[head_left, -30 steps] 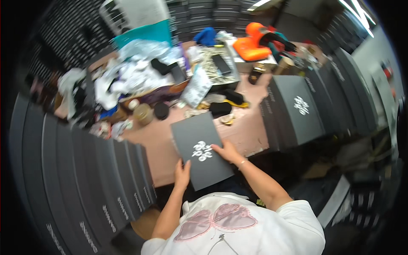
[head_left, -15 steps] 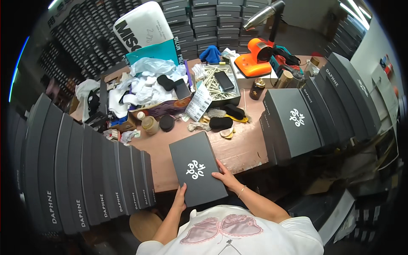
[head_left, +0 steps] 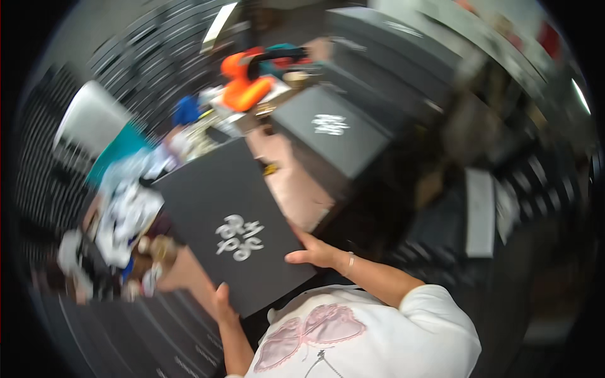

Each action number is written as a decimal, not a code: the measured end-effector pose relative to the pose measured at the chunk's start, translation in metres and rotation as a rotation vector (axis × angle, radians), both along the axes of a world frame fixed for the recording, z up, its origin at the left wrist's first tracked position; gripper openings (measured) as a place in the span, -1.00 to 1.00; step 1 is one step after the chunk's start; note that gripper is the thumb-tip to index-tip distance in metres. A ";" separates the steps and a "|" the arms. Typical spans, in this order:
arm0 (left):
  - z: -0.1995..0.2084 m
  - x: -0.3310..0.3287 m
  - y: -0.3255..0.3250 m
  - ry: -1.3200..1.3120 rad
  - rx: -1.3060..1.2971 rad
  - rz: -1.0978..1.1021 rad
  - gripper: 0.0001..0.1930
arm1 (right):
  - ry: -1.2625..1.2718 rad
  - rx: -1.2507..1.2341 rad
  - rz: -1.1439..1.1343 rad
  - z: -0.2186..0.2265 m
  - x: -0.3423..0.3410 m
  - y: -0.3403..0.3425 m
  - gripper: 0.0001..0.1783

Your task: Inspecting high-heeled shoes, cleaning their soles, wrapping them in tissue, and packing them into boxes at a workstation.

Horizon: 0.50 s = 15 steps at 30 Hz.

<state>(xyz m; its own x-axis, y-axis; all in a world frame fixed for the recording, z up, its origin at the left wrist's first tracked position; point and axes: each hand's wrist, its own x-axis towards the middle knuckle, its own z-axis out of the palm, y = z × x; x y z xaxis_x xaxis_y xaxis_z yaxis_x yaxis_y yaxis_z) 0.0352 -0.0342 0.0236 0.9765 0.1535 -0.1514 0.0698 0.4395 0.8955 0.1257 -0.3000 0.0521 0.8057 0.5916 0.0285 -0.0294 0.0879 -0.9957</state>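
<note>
A dark grey shoebox (head_left: 220, 189) with a white printed emblem on its lid is held in front of my body. My left hand (head_left: 225, 303) grips its near left edge, with the thumb on top. On the right edge, my right hand (head_left: 312, 251) clasps the box, thumb over the lid and a thin bracelet at the wrist. The fingers of both hands under the box are hidden. Beneath and beyond the box shows the pinkish tabletop (head_left: 293, 183).
To the right stand stacked grey shoeboxes (head_left: 315, 142). An orange device (head_left: 246, 85) is at the back. White crumpled paper (head_left: 132, 211) and a white and teal bag (head_left: 94, 126) lie left. More boxes (head_left: 145, 334) stand at the lower left. Motion blurs much of this.
My view has swung to the right, so the table and its things appear further left and tilted. The shoebox looks larger and closer, still held by both hands.
</note>
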 end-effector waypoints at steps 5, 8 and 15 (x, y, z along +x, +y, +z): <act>0.059 0.054 -0.059 -0.500 -0.067 -0.242 0.05 | 0.148 0.304 -0.428 0.042 -0.078 -0.050 0.13; 0.050 0.060 -0.074 -0.538 -0.092 -0.529 -0.09 | 0.215 0.454 -0.742 0.038 -0.145 -0.069 0.08; 0.037 0.024 -0.113 -0.408 0.048 -0.762 -0.46 | 0.074 0.771 -1.103 0.013 -0.251 -0.159 -0.51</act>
<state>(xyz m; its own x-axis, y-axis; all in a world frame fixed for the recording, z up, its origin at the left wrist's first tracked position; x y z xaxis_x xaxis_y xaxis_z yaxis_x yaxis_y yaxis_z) 0.0593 -0.1475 0.0605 0.7924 -0.5676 0.2233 -0.0012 0.3646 0.9312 -0.1254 -0.4586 0.0647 0.8613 -0.5080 -0.0060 0.3684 0.6327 -0.6812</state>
